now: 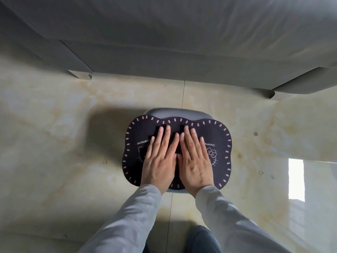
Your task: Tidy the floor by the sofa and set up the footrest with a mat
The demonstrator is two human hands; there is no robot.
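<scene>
A black mat [221, 143] with a wavy edge, pale dashed border and cartoon cat prints lies on top of a grey footrest [175, 113], whose far rim shows beyond the mat. My left hand [160, 161] rests flat on the mat's middle, palm down, fingers spread. My right hand [195, 161] lies flat beside it, thumbs nearly touching. Neither hand grips anything. The hands hide the mat's centre, and the mat hides most of the footrest.
A grey sofa [182, 42] spans the far side, with its metal feet [81, 74] at left and right. The footrest stands on a glossy cream marble-tile floor [63, 143]. My knee [198, 240] shows at the bottom edge.
</scene>
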